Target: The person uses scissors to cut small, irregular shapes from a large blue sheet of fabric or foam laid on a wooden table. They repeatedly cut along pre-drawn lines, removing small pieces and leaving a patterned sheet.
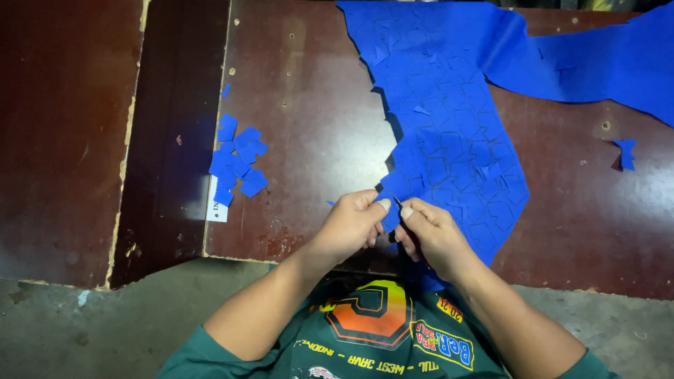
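Both hands pinch the near edge of the blue sheet (449, 151): left hand (351, 223) and right hand (432, 235) grasping one pre-cut square. It looks thin, limp, tearable. Left of it on the counter (316, 140), loose blue squares (237, 158).

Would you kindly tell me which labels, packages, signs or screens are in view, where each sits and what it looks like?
Paper label strip: on the dark red table, partly under the pile of small blue cut pieces; narrow white rectangle with dark print.
Shirt print: on the person's green shirt, at the bottom; orange and yellow emblem with yellow lettering.
No packages, signs or screens show.
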